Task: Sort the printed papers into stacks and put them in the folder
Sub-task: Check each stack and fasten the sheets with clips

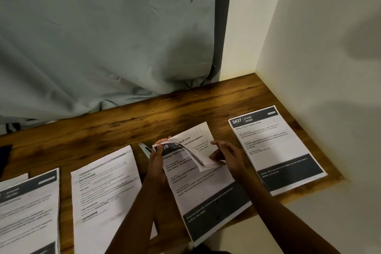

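Note:
A stack of printed papers headed "Dressing Table Surface" lies in front of me on the wooden table. My left hand pinches its top left corner. My right hand holds the curled top right corners of several upper sheets, which are peeled back. Under them shows a sheet with "ID 2939". To the right lies a stack headed "2437 Kitchen". Two more stacks lie to the left, a white text one and one with a dark header. No folder is in view.
A small grey metal object, perhaps a stapler, sits just beyond my left hand. A grey curtain hangs behind the table. White walls close the right corner. A dark object lies at the far left edge.

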`<state>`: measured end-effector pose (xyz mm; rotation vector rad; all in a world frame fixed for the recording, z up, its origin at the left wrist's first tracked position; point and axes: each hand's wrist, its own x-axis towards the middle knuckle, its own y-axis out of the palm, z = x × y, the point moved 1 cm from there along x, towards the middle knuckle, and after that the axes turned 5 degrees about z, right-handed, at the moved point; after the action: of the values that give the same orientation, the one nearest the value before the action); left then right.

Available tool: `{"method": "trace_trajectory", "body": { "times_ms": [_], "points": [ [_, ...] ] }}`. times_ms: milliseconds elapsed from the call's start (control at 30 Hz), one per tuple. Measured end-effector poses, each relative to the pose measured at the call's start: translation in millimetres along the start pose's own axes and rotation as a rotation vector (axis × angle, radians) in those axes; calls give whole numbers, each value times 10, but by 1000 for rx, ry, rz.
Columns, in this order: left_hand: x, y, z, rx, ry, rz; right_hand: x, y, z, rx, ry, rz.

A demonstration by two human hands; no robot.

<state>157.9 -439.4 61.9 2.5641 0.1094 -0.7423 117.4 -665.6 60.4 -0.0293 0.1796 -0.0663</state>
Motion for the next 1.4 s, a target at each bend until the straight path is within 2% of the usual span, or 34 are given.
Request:
{"method": "trace_trajectory", "body": {
  "times_ms": [200,433,500,600,733,833,1033,1133,1267,1400],
  "points": [
    [21,-53,27,-90,-29,47,327,19,63,-125,159,22],
    [1,-24,7,-69,-11,25,359,34,65,-229,158,18],
    [-35,-8,-10,-135,-28,53,354,39,53,-225,150,-16],
    [-47,1,-28,-152,-20,79,339,40,50,-362,86,-105],
    [-63,12,-34,-177,-55,18,293,89,-27,-472,48,-230],
    [-83,16,-56,-214,-40,31,242,135,-69,-534,-5,-286],
    [-104,35,-81,-239,10,84,104,171,-96,-511,-75,-391],
    [-101,17,-74,-247,11,94,21,167,-117,-528,-64,-348],
    [-99,3,-78,-207,-10,55,-58,110,-120,-584,-260,-269],
    [-124,29,-83,-162,-16,32,-194,64,-28,-508,-333,-169]
  ]
}}
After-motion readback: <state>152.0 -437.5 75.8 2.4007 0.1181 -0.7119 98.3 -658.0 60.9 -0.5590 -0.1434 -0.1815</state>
